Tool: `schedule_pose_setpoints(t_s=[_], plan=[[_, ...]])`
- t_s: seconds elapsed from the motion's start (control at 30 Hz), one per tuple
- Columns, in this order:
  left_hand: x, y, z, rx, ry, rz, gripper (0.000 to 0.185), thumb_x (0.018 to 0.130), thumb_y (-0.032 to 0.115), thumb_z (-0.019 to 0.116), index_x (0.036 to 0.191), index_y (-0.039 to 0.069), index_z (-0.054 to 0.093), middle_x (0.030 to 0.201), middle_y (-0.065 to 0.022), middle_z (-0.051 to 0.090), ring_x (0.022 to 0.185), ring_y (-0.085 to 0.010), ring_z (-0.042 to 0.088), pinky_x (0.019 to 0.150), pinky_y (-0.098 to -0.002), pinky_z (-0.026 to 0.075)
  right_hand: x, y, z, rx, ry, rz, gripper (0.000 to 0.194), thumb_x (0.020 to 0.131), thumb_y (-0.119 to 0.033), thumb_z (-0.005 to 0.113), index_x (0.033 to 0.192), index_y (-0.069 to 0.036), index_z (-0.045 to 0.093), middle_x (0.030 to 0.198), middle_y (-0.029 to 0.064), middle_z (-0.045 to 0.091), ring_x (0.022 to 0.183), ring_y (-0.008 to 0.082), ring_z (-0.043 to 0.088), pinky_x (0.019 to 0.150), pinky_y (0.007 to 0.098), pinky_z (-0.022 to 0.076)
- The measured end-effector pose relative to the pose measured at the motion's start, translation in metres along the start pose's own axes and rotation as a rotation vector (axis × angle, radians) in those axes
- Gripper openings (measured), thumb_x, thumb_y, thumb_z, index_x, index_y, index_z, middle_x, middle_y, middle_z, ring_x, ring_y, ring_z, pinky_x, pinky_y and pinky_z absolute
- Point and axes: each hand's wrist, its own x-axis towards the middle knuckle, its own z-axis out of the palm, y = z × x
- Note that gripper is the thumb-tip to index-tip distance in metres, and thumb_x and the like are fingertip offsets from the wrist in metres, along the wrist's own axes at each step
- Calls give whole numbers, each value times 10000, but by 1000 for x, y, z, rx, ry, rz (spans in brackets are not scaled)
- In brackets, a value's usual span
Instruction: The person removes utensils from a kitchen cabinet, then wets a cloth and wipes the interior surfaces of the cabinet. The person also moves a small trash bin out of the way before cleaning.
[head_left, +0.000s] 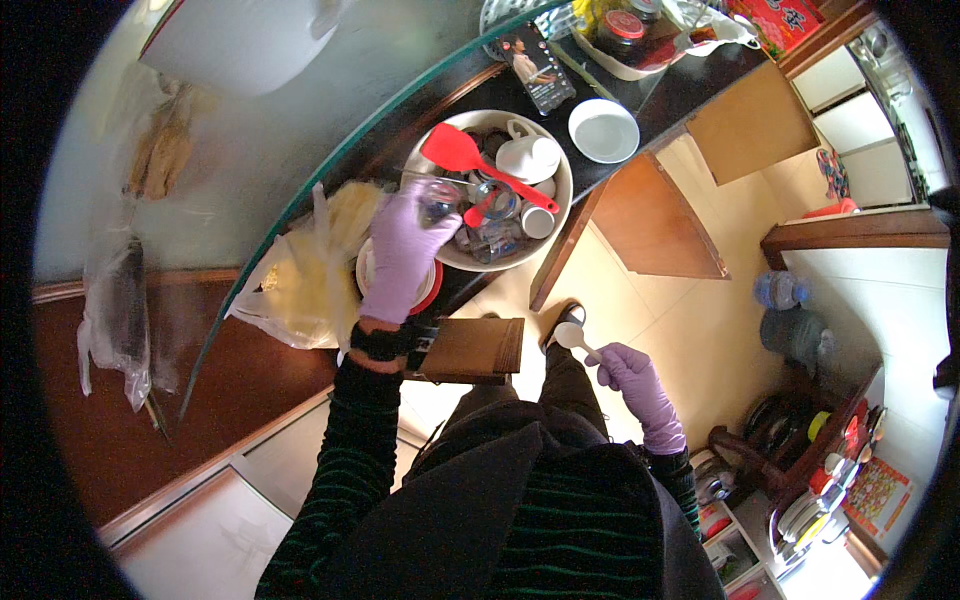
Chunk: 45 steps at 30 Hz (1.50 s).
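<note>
My left hand, in a purple glove and blurred, reaches over the left side of a large pale basin. A clear glass vessel shows between its thumb and fingers; whether it is gripped is unclear. My right hand, also gloved, holds a small white spoon by its handle, away from the counter above the floor. Piled in the basin are a red spatula lying across the top, a white mug on its side, a small white cup and clear glassware.
A white bowl and a lit phone rest on the dark counter beyond the basin. A plastic bag and a red-rimmed round container sit left. An open cabinet door and a cardboard piece jut out below.
</note>
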Motion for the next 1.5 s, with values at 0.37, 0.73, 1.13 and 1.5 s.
schedule_pose_setpoints(t_s=[0.37,0.73,1.13,1.5], plan=[[3,-36,-54,-667,190,-170,406,853,20,641,1247,52,545,1123,-53,620,997,-158,603,901,-283,484,8,8,2,13,69,-103,234,1005,-178,465,1095,-40,632,777,-28,565,672,45,433,623,178,362],[-1,-8,-55,167,60,271,567,669,39,762,1201,88,571,1142,-118,599,1035,-317,597,945,-394,462,10,13,6,-28,-9,-43,250,1009,-192,465,1112,-38,633,791,-26,579,688,46,433,639,177,360],[18,6,-33,307,-357,434,451,627,70,794,1057,48,660,1138,-126,581,1107,-309,555,949,-404,460,6,19,3,49,24,-57,239,1003,-179,469,1094,-31,634,794,-12,592,677,50,443,629,177,371],[34,1,-11,333,-400,345,255,909,277,601,920,24,633,1121,-188,628,1078,-340,590,962,-421,453,2,29,-5,87,28,-90,243,1004,-183,470,1097,-33,637,791,-12,599,674,48,449,624,178,374]])
